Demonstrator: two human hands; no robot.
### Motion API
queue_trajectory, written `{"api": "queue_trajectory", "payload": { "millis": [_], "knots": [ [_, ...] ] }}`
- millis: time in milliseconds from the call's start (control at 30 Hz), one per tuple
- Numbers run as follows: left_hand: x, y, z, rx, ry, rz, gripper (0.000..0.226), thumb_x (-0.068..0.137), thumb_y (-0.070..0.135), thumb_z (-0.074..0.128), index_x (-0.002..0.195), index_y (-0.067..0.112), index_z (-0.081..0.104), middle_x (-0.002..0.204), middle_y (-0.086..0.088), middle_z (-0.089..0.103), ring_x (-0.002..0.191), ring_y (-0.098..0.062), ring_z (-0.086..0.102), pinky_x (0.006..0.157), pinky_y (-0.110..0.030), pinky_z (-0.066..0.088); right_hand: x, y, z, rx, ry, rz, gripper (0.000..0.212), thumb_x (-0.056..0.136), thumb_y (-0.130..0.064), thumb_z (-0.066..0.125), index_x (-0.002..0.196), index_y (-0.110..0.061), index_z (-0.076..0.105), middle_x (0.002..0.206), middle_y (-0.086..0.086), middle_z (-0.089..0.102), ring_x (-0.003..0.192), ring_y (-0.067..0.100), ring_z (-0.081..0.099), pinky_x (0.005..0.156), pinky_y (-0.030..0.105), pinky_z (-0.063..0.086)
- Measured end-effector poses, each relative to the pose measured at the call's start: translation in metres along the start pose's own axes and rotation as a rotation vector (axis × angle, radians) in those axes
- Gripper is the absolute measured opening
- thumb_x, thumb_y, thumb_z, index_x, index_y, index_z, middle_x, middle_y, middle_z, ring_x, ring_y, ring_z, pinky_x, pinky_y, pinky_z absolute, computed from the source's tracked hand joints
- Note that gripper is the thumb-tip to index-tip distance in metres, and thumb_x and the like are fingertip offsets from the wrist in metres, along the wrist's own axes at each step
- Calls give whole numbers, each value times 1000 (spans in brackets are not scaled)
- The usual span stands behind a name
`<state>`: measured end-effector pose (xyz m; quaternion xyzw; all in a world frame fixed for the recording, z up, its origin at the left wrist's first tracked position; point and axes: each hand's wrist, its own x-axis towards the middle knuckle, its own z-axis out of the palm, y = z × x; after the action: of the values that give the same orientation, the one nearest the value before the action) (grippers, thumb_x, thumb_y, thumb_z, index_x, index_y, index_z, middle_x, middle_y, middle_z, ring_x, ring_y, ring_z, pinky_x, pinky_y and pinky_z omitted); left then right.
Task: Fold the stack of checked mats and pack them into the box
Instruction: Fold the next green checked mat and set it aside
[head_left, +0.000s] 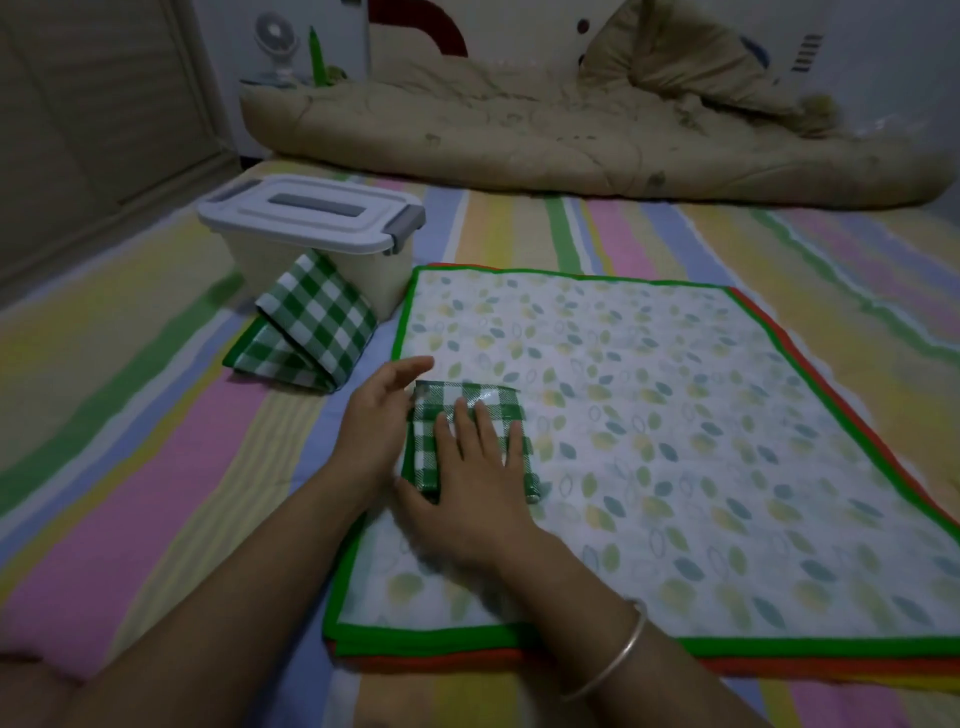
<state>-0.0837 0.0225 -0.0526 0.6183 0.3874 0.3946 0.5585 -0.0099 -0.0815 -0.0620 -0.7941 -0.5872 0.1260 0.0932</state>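
right hand (470, 483) flat, fingers spread, pressing the folded mat (485, 410) on the stack (675, 415); left hand (379, 421) open beside it; box (317, 234) lid on

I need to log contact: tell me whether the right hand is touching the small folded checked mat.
Touching. The head view shows the right hand lying flat on the folded checked mat, its straight fingers spread across the top with no gap.
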Motion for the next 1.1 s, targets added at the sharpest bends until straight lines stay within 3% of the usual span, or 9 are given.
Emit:
{"api": "queue_trajectory", "payload": {
  "millis": [133,300,400,567,700,833,933,1033,1100],
  "knots": [
    [-10,-11,-8,571,-201,384,44,100,25,34,140,16,49,143,12,41,138,-8,35,115,-27,27,18,7,-29,192,-158,47,50,104,-24,28,152,-12,22,163,4,-1,149,23,-8,118,51,-7],
    [-11,-45,-15,1197,-405,461,88,83,65,-23,155,18,-2,160,7,-11,148,-8,-14,121,-32,-7,1,24,-52,963,72,183,44,99,-6,35,138,-16,52,142,0,50,126,12,48,111,33,36],
    [-12,-52,-13,1256,-395,481,95,77,61,-36,154,15,-3,161,3,-10,147,-11,-15,119,-33,-9,-1,41,-48,788,461,287,36,92,-6,45,120,-24,60,118,-10,62,100,3,57,95,31,49],
    [-13,-49,-10,1276,-398,459,101,68,61,-43,151,15,-9,158,5,-15,146,-9,-18,120,-36,-9,11,52,-56,542,166,422,39,95,-25,48,132,-14,50,108,5,66,92,20,63,77,33,51],
    [-11,-51,-11,1226,-378,484,99,75,62,-36,153,13,0,161,3,-4,147,-10,-11,121,-38,-6,21,50,-61,669,-52,432,30,95,-32,52,89,-5,63,95,17,67,77,27,64,62,32,53],
    [-9,-39,-14,1206,-377,466,95,78,65,-31,154,17,1,161,6,-4,150,-10,-6,121,-38,-5,19,47,-68,681,-50,424,30,98,-29,52,102,-3,65,100,16,67,89,28,66,59,28,50],
    [4,-6,-25,1061,-246,535,76,92,58,9,154,17,25,161,3,17,149,-13,12,122,-43,8,28,38,-79,855,30,393,25,99,-23,51,110,-6,64,101,8,67,87,19,64,64,25,51],
    [22,37,-46,906,53,769,35,92,23,47,117,8,67,130,-10,61,124,-28,52,106,-46,39,48,16,-88,1181,91,346,22,100,-22,50,114,-11,63,107,8,69,92,20,67,74,33,58],
    [32,64,-63,886,218,843,24,89,12,50,98,9,72,109,-9,68,104,-28,59,91,-42,46,65,-5,-89,1392,83,317,16,101,-20,48,105,-16,63,101,3,70,83,16,66,62,27,56]
  ]
}}
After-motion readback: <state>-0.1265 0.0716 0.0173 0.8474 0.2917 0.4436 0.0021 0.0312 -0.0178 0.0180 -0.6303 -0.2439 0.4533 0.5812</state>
